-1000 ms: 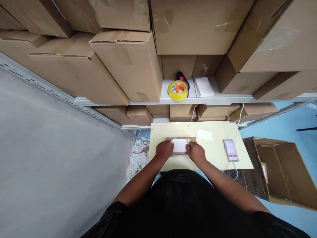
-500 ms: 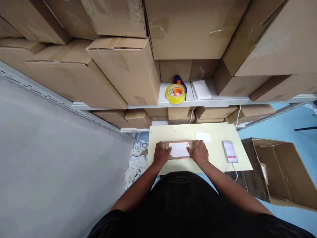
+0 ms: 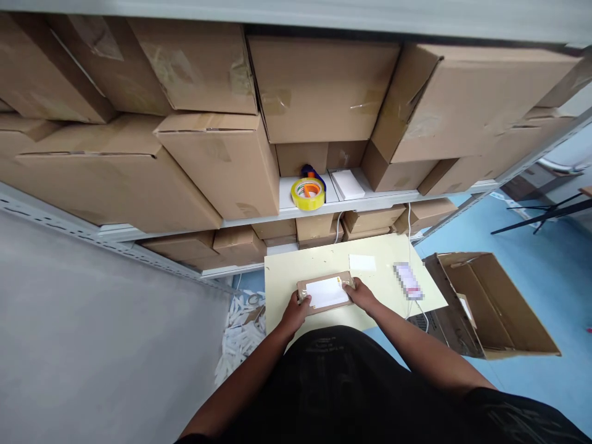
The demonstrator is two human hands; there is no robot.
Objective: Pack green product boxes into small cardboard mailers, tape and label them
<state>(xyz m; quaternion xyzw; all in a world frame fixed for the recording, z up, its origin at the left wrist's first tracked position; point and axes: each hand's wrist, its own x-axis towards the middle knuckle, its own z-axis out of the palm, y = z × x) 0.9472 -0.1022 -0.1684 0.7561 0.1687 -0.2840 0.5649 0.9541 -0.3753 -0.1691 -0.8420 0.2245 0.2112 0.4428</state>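
A small flat brown parcel (image 3: pixel 326 292) with a white label on top is held just above the pale yellow table (image 3: pixel 287 271). My left hand (image 3: pixel 296 308) grips its left end and my right hand (image 3: pixel 359 293) grips its right end, fingers curled round the edges. A white slip of paper (image 3: pixel 362 263) lies on the table behind the parcel. A phone (image 3: pixel 407 281) on a white cable lies to the right.
A yellow tape roll (image 3: pixel 308 193) and a white box (image 3: pixel 347 184) sit on the shelf (image 3: pixel 398 194) among stacked cardboard cartons. An open empty carton (image 3: pixel 490 302) stands on the blue floor at right. White scraps (image 3: pixel 243 327) litter the floor at left.
The view tilted up and shifted. The parcel, pressed flat on the table before, is now held at both ends and turned slightly, nearer the table's front edge.
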